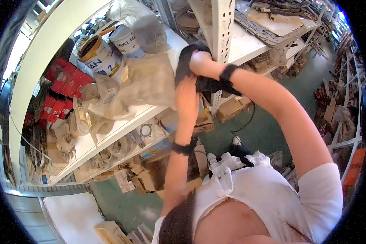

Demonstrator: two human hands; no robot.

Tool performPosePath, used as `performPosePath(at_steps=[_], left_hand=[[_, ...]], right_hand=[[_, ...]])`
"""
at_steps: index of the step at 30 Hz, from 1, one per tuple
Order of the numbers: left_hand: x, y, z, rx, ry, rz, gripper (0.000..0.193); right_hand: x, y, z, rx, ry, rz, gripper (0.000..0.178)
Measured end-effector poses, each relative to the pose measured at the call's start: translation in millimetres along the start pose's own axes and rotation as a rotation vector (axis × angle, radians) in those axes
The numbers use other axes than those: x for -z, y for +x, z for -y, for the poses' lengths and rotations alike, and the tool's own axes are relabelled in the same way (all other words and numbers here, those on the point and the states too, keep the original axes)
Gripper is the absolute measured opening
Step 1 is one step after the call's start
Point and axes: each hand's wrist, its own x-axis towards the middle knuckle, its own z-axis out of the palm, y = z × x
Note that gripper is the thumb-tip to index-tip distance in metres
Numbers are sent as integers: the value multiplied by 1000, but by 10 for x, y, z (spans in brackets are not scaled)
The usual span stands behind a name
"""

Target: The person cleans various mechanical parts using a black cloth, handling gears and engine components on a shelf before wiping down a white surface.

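Note:
Both hands are at a black, soft, cloth-like thing (184, 61) beside the white shelf post; its exact kind does not show. My left hand (187, 95) comes up from below, its fingers closed at the near edge of the black thing and slightly blurred. Bent at the wrist, my right hand (200, 63) reaches into the folds of the same thing, which hide its fingers. More black material hangs below my right wrist. Dark bands circle both wrists. Close to the left hand, a crumpled clear plastic bag (150, 81) lies on the shelf.
The white shelf (110, 136) also carries an open yellow-rimmed can (97, 55), a white can (128, 40) and several red boxes (65, 81). The perforated post (223, 36) stands right of my hands. Cardboard boxes (234, 110) sit low down. Another loaded rack (345, 101) lines the right side.

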Motion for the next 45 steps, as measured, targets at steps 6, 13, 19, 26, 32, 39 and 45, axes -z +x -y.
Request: performPosePath(at_steps=[6, 13, 19, 26, 32, 39, 45], left_hand=[[44, -474, -149, 81, -142, -29, 50], [-71, -1191, -302, 298, -307, -60, 42], [-48, -1171, -460, 352, -326, -160, 42], [-173, -963, -655, 180, -301, 204, 49], [-436, -760, -896, -54, -319, 451, 48], [-591, -408, -1106, 160, -321, 301, 30], [-752, -278, -1100, 535, -346, 157, 25]], right_hand=[[-130, -578, 342, -76, 116, -464, 35], [-373, -845, 791, 184, 469, -927, 27], [-494, -838, 698, 351, 490, -1003, 26], [-998, -1369, 201, 55, 880, -916, 25], [-1560, -1741, -182, -267, 1296, -692, 21], [-1113, -1828, -644, -422, 1553, -898, 22], [-692, -906, -690, 95, 1015, -881, 32]])
